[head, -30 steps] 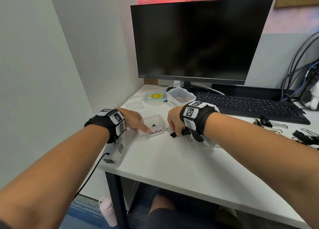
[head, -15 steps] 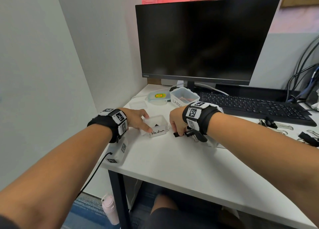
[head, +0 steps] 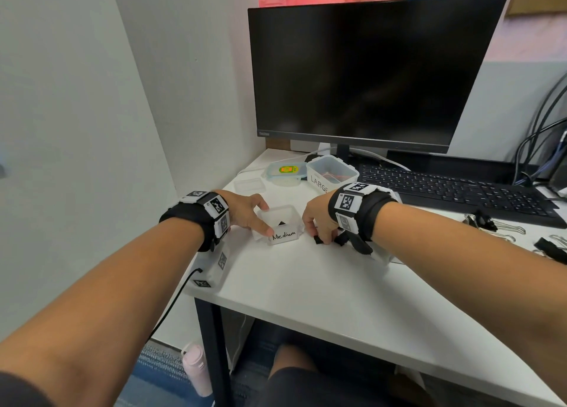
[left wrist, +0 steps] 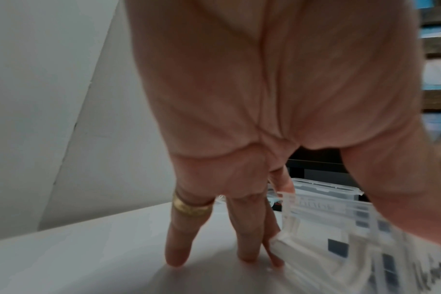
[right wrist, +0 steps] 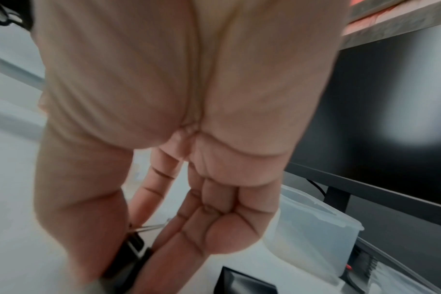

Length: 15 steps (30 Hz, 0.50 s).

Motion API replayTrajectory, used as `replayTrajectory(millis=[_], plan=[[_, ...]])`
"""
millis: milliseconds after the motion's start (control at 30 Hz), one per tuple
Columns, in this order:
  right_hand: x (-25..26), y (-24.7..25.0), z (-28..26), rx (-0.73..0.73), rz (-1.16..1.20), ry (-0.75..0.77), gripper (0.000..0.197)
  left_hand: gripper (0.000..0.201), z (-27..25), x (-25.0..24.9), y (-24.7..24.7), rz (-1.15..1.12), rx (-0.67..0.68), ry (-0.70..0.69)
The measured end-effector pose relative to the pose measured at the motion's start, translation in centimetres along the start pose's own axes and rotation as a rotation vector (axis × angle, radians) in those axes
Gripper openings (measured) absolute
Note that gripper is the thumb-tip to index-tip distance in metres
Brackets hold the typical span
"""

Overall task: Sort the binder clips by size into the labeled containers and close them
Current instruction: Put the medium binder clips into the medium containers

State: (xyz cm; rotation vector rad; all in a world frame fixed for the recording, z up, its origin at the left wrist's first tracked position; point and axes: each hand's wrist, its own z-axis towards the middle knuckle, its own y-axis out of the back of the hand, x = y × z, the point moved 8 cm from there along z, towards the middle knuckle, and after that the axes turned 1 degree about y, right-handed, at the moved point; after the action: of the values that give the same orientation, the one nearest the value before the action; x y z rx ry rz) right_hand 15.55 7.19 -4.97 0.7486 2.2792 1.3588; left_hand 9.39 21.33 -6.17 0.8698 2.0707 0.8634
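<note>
The clear "Medium" container (head: 283, 238) stands open near the desk's left front, with one black clip (head: 281, 223) inside. My left hand (head: 265, 219) holds its left wall, thumb at the front corner and index finger at the far rim; the other fingers (left wrist: 179, 248) touch the desk. Just right of it, my right hand (head: 319, 234) pinches a black binder clip (right wrist: 135, 243) with wire handles that lies on the desk. A second black clip (right wrist: 247, 282) lies beside it. The open "Large" container (head: 333, 173) stands behind.
A lid with a yellow sticker (head: 285, 172) and a small clear lid (head: 250, 186) lie at the back left. Keyboard (head: 454, 191) and monitor (head: 368, 75) fill the back. Loose binder clips (head: 484, 222) lie at the right. The desk edge (head: 211, 284) is close on the left.
My left hand has closed in on the Medium container's left side, the thumb now at its front corner. The right hand has stayed on the black clips.
</note>
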Motion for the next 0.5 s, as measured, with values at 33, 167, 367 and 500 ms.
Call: replayTrajectory(millis=[33,167,367,500], plan=[[-0.2,0.0,0.0,-0.005,0.006,-0.011,0.024,0.069,0.0,0.0,-0.1,-0.012,0.011,0.001],[-0.7,1.2,-0.3,-0.064,0.036,-0.041,0.019,0.069,-0.3,0.3,-0.1,-0.027,0.035,0.012],[-0.3,5.6,-1.5,-0.239,0.028,-0.038,0.017,0.08,-0.4,0.2,0.1,0.008,0.006,0.01],[1.3,6.6,-1.3,-0.297,0.155,0.038,0.022,0.103,-0.4,0.0,0.2,0.067,-0.023,-0.013]])
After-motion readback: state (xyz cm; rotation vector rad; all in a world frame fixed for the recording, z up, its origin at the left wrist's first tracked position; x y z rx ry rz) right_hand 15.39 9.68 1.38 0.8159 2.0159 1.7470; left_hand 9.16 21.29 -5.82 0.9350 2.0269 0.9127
